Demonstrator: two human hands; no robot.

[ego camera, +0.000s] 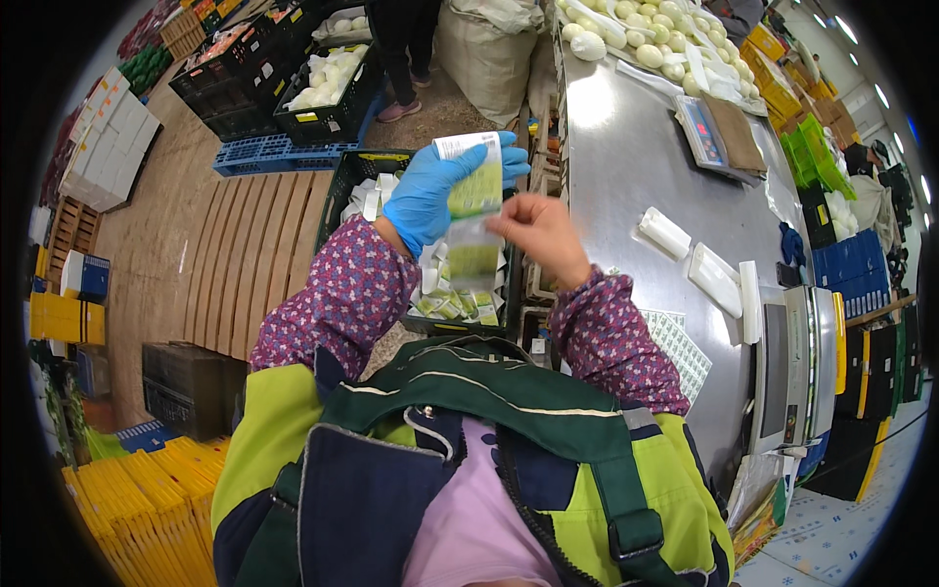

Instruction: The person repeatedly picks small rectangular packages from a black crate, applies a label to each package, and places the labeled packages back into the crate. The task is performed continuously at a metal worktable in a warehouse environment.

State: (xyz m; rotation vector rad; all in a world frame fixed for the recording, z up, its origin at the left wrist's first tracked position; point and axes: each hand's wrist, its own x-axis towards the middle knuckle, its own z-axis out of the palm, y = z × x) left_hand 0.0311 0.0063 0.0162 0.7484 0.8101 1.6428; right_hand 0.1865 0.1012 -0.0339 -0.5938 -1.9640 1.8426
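Observation:
In a blue glove, my left hand [433, 194] grips a green-and-white printed label strip [475, 180] between thumb and fingers. The lower part of the strip hangs down, blurred by motion. My bare right hand [539, 235] pinches the strip's right edge with thumb and forefinger; it is slightly blurred too. Beneath both hands stands a black plastic crate [323, 213]. White pieces and small green-and-white packets [455, 302] lie inside it, partly covered by my hands and the strip.
To the right runs a steel table [609, 169] with peeled onions [660, 44], a digital scale [708, 139], white rolls [664, 233], sticker sheets [675, 352] and a wrapping machine [785, 367]. Wooden slats [249, 257] and yellow crates [147, 499] are at left. Another person's legs [400, 51] stand ahead.

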